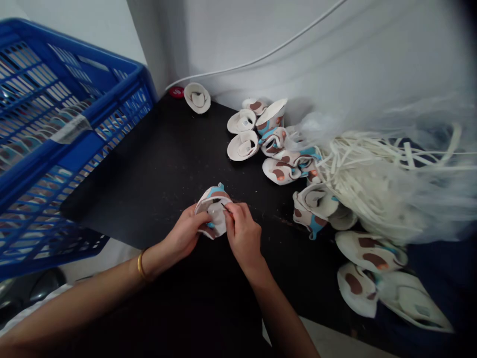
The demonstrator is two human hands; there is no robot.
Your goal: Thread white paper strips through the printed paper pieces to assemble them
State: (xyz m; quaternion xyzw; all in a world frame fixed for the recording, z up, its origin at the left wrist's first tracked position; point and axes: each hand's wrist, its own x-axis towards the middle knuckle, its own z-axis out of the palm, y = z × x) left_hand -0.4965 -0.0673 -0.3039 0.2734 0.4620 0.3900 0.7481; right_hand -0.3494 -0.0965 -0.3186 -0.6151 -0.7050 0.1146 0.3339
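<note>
My left hand [184, 233] grips a small white shoe upper [213, 206] with blue and brown patches, held just above the black table [149, 174]. My right hand [242, 233] is closed on the same piece from the right and pinches a thin dark tool at its opening. A gold bangle sits on my left wrist. A pile of similar shoe uppers [283, 159] lies to the right and behind the hands.
A blue plastic crate [55, 139] holding more pieces stands at the left. A clear bag of white laces [391, 179] lies at the right. A white cable [261, 57] runs along the wall. A small red object [176, 92] rests at the table's back edge.
</note>
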